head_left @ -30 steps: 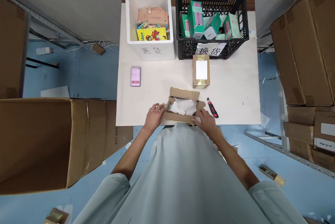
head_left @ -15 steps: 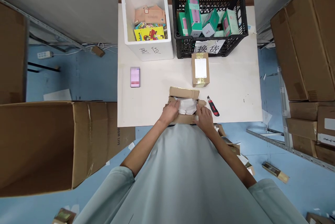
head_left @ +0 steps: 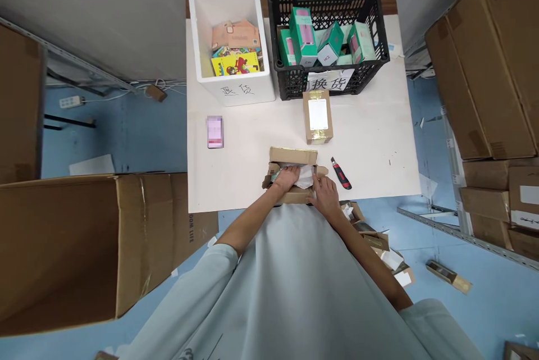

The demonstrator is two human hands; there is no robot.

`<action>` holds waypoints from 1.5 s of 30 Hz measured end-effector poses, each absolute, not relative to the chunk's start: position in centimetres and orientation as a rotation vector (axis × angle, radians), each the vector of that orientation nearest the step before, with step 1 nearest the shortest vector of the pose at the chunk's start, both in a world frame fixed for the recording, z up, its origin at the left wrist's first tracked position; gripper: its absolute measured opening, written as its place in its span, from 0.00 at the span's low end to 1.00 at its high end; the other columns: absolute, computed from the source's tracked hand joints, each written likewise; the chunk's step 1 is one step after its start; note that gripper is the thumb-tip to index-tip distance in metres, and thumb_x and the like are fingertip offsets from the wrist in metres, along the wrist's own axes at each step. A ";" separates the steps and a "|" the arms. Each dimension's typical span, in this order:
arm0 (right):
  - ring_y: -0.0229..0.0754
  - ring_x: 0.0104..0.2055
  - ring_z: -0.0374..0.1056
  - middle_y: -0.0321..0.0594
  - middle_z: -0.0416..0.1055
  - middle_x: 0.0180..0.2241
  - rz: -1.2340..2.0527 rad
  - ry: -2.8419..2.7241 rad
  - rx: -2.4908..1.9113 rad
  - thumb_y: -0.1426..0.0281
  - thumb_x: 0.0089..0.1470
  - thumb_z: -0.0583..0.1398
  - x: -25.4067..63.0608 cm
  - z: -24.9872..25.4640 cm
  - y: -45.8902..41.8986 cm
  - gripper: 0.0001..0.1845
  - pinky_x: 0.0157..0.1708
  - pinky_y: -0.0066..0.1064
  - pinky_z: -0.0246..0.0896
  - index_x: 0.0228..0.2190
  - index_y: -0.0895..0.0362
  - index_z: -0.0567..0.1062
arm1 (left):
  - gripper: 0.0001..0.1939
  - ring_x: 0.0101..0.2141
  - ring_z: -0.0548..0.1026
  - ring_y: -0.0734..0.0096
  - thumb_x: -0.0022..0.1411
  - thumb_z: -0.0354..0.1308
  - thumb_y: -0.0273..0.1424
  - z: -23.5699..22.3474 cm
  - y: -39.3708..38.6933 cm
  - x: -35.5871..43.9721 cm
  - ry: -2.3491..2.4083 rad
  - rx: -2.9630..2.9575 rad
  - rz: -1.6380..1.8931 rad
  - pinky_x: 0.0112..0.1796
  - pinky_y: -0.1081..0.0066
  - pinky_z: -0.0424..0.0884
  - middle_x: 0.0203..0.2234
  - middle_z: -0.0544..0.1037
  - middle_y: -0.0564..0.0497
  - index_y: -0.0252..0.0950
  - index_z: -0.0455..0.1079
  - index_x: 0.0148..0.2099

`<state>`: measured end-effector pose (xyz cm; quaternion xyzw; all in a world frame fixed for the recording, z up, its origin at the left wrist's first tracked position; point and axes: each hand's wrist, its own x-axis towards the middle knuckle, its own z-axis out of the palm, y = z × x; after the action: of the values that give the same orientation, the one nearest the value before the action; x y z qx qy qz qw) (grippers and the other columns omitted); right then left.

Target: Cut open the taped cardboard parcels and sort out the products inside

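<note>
An open cardboard box [head_left: 293,155] lies at the table's front edge with its flaps folded outward. Inside it is crumpled white paper [head_left: 305,176]. My left hand [head_left: 287,177] reaches into the box, its fingers closed on the paper. A bit of something pale green shows at the box's left end, mostly hidden by that hand. At the right end, my right hand [head_left: 324,191] grips the box's edge, thumb on the near side. A red and black utility knife [head_left: 341,173] lies just right of this hand.
Behind the open box stands a taped carton [head_left: 318,115] with a white label. A white foam bin [head_left: 236,93] holds booklets; a black crate [head_left: 286,85] holds green boxes. A phone [head_left: 215,132] lies left. A large open carton [head_left: 145,236] stands beside the table.
My left hand has moved right, from the box's left edge into it, over the paper. The paper has shifted right, baring something pale green. My right hand stays at the right end.
</note>
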<state>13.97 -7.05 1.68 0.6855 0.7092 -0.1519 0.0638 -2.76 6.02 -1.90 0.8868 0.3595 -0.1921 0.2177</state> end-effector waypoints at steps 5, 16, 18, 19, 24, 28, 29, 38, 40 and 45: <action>0.62 0.61 0.65 0.61 0.73 0.57 -0.475 2.131 2.113 0.57 0.63 0.72 14.5 1.4 -6.9 0.49 0.65 0.49 0.61 0.75 0.65 0.64 | 0.25 0.57 0.81 0.50 0.66 0.58 0.14 -1.2 6.5 -2.7 0.991 2.446 -0.537 0.56 0.58 0.75 0.58 0.81 0.28 0.26 0.71 0.63; 0.65 0.63 0.67 0.62 0.74 0.60 -0.524 2.279 2.325 0.58 0.71 0.62 17.0 1.8 -5.5 0.38 0.63 0.53 0.66 0.74 0.62 0.65 | 0.24 0.56 0.78 0.46 0.68 0.60 0.24 2.3 6.2 -5.8 1.024 2.430 -0.268 0.55 0.56 0.76 0.57 0.80 0.33 0.30 0.70 0.65; 0.64 0.62 0.68 0.60 0.74 0.59 -0.549 2.304 2.295 0.62 0.71 0.61 17.3 2.1 -4.7 0.35 0.64 0.53 0.65 0.73 0.61 0.67 | 0.24 0.57 0.78 0.46 0.70 0.59 0.26 2.5 6.0 -6.2 1.036 2.406 -0.200 0.56 0.56 0.75 0.57 0.79 0.34 0.31 0.69 0.66; 0.63 0.62 0.68 0.58 0.74 0.59 -0.572 2.305 2.268 0.64 0.70 0.62 17.3 2.2 -4.3 0.34 0.64 0.52 0.66 0.72 0.60 0.68 | 0.24 0.57 0.78 0.46 0.70 0.59 0.26 2.6 6.0 -6.4 1.035 2.398 -0.182 0.56 0.56 0.75 0.57 0.79 0.35 0.32 0.69 0.67; 0.61 0.58 0.70 0.55 0.75 0.56 -0.713 2.201 2.166 0.70 0.66 0.63 17.3 2.4 -2.8 0.35 0.60 0.49 0.69 0.71 0.59 0.69 | 0.24 0.58 0.77 0.45 0.67 0.58 0.21 2.1 6.1 -6.1 0.974 2.417 -0.210 0.58 0.54 0.73 0.58 0.78 0.33 0.29 0.71 0.65; 0.63 0.65 0.67 0.61 0.71 0.64 -0.597 2.232 2.183 0.70 0.66 0.64 16.7 3.9 -2.9 0.41 0.62 0.51 0.67 0.75 0.60 0.61 | 0.19 0.56 0.79 0.47 0.72 0.55 0.21 1.8 6.2 -5.0 1.000 2.396 -0.275 0.56 0.56 0.74 0.55 0.80 0.33 0.28 0.72 0.63; 0.64 0.68 0.65 0.63 0.68 0.68 -0.540 2.263 2.184 0.70 0.67 0.64 16.3 4.5 -3.0 0.42 0.64 0.52 0.66 0.76 0.60 0.60 | 0.18 0.55 0.79 0.47 0.74 0.54 0.22 1.8 6.2 -4.8 0.994 2.397 -0.276 0.55 0.56 0.75 0.54 0.81 0.33 0.28 0.73 0.62; 0.62 0.68 0.65 0.60 0.69 0.70 -0.586 2.344 1.900 0.65 0.71 0.63 11.7 6.1 -1.3 0.33 0.62 0.49 0.69 0.72 0.59 0.68 | 0.22 0.57 0.81 0.49 0.68 0.58 0.19 2.7 5.9 -5.4 1.133 2.222 -0.173 0.54 0.59 0.78 0.55 0.83 0.37 0.32 0.75 0.62; 0.61 0.63 0.68 0.59 0.74 0.65 -0.581 2.287 1.887 0.66 0.72 0.61 11.2 5.7 -0.7 0.31 0.58 0.47 0.70 0.72 0.58 0.70 | 0.28 0.59 0.81 0.48 0.66 0.62 0.21 2.5 5.8 -5.9 1.166 2.097 -0.075 0.57 0.58 0.78 0.59 0.83 0.38 0.33 0.72 0.67; 0.57 0.58 0.69 0.54 0.79 0.54 -0.611 2.206 1.824 0.74 0.74 0.54 11.3 5.5 0.2 0.26 0.53 0.43 0.69 0.65 0.52 0.79 | 0.39 0.65 0.77 0.45 0.65 0.71 0.34 2.3 5.7 -8.3 1.160 1.974 0.109 0.65 0.53 0.74 0.66 0.78 0.36 0.33 0.67 0.74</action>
<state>11.30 0.15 5.51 0.6196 0.7494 -0.2074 0.1072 -8.34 5.67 2.34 0.7846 0.4611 0.0434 0.4122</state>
